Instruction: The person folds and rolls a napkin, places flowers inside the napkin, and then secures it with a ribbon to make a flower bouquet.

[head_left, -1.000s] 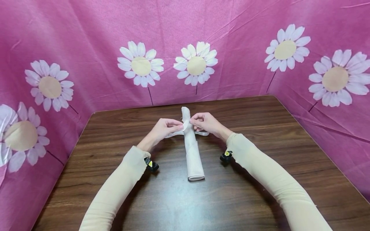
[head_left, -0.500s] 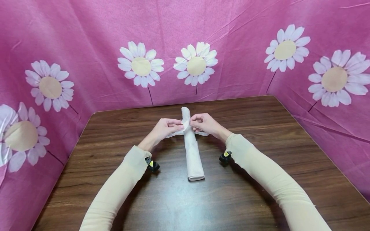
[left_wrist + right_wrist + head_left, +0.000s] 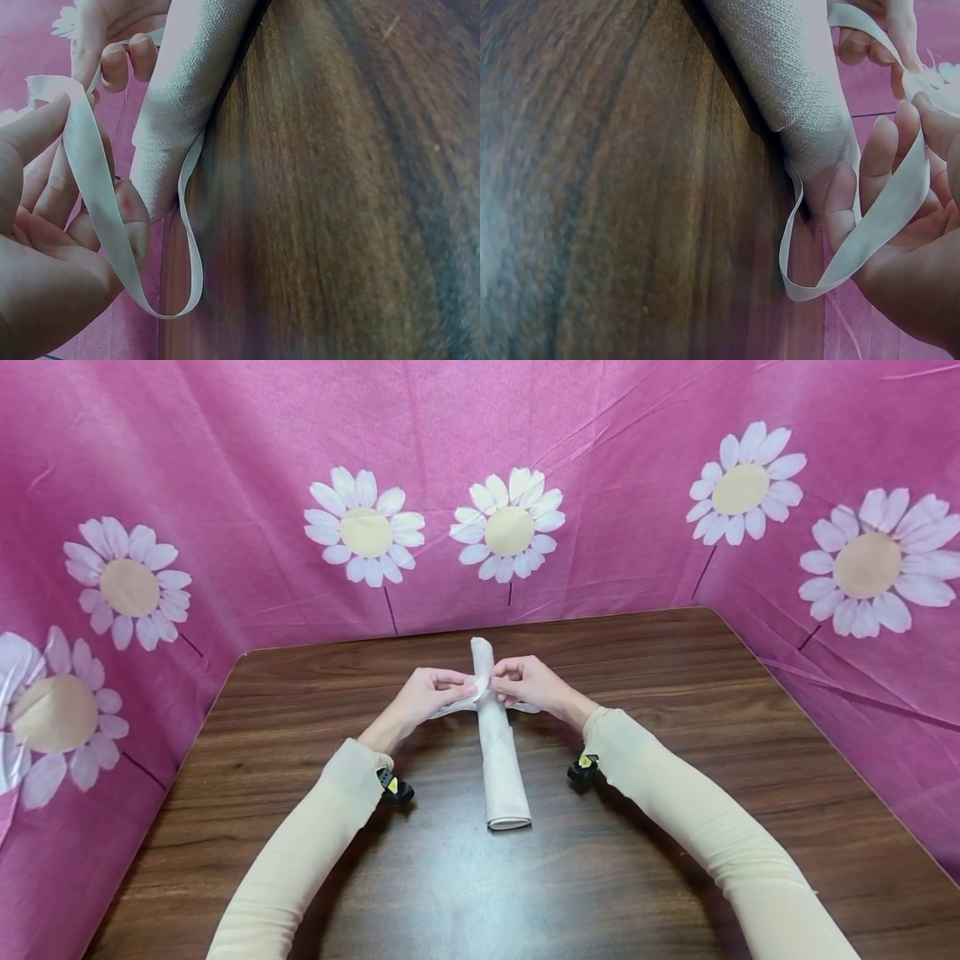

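Note:
A rolled white cloth (image 3: 502,768) lies lengthwise on the table, its narrower end pointing away from me. A white ribbon (image 3: 96,180) passes under the roll and comes up on both sides. My left hand (image 3: 420,697) pinches one length of it between thumb and fingers, left of the roll. On the other side my right hand (image 3: 538,685) pinches the ribbon (image 3: 881,229) near its crossing above the cloth. Slack loops hang beside the roll in both wrist views. Fingers partly hide the crossing, so I cannot tell whether it is knotted.
The brown wood-grain table (image 3: 637,860) reaches back to a pink curtain (image 3: 600,410) printed with large white daisies. Small black cameras sit at both wrists, the left camera (image 3: 395,789) and the right camera (image 3: 583,770) low over the tabletop.
My right hand has shifted slightly toward me and to the left, still pinching the ribbon. The left hand and the rolled cloth stay almost still.

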Action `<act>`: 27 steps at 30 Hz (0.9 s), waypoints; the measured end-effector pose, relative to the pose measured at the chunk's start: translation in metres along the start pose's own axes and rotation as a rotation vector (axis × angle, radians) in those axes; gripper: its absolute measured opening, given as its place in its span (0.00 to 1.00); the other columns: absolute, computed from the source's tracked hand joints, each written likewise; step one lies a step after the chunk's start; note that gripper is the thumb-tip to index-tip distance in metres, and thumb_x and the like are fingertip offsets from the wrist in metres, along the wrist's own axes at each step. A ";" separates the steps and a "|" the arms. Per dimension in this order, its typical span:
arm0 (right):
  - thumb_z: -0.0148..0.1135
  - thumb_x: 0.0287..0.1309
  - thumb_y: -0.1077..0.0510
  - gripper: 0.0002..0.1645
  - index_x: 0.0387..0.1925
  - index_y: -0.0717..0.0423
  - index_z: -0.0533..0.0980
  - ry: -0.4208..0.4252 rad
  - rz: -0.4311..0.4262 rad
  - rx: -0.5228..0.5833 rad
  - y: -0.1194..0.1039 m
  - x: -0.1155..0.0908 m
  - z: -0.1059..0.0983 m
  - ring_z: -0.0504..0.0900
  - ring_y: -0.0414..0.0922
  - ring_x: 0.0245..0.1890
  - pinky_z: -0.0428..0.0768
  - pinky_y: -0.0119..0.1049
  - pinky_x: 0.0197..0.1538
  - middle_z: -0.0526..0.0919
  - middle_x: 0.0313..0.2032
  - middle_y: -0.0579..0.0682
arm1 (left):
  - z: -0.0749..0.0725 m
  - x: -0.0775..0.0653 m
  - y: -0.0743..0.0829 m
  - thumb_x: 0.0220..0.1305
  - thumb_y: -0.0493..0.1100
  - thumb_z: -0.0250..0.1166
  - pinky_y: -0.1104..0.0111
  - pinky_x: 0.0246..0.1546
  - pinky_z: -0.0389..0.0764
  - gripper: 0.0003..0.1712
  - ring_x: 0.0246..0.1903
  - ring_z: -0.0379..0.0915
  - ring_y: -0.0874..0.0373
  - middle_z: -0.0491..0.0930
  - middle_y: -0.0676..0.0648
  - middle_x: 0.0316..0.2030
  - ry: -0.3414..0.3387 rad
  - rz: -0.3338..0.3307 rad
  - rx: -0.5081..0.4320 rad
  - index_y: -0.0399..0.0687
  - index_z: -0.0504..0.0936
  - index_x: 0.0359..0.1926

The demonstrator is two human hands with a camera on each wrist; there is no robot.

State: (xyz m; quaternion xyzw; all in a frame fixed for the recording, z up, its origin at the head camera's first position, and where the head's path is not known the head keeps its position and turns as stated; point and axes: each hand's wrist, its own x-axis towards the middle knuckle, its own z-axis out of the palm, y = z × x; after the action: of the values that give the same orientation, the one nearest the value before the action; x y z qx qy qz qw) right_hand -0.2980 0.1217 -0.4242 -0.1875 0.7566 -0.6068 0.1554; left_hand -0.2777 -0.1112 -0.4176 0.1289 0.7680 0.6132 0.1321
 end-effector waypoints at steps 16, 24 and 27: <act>0.62 0.71 0.59 0.10 0.44 0.65 0.78 0.115 0.042 0.058 -0.009 0.005 0.003 0.77 0.37 0.24 0.81 0.29 0.31 0.79 0.22 0.48 | -0.002 -0.004 0.001 0.67 0.40 0.70 0.71 0.42 0.81 0.13 0.39 0.81 0.63 0.88 0.46 0.42 0.013 0.137 -0.035 0.34 0.87 0.48; 0.63 0.71 0.57 0.11 0.43 0.63 0.78 0.145 0.064 0.081 -0.015 0.004 0.005 0.76 0.36 0.23 0.80 0.28 0.29 0.78 0.21 0.47 | -0.003 -0.005 0.005 0.70 0.34 0.65 0.66 0.59 0.75 0.09 0.58 0.78 0.55 0.83 0.41 0.55 -0.011 0.275 -0.175 0.34 0.86 0.47; 0.63 0.71 0.57 0.11 0.44 0.64 0.78 0.144 0.068 0.092 -0.018 0.004 0.007 0.76 0.36 0.23 0.79 0.28 0.29 0.78 0.21 0.47 | -0.003 -0.006 0.007 0.69 0.33 0.65 0.67 0.56 0.77 0.07 0.54 0.79 0.57 0.84 0.40 0.53 -0.004 0.297 -0.206 0.37 0.86 0.46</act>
State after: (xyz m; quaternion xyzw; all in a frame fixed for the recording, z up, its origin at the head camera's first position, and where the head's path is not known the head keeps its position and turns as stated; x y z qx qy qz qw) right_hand -0.2966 0.1109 -0.4085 -0.1102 0.7432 -0.6470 0.1297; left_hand -0.2731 -0.1147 -0.4097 0.2277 0.6735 0.7011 0.0541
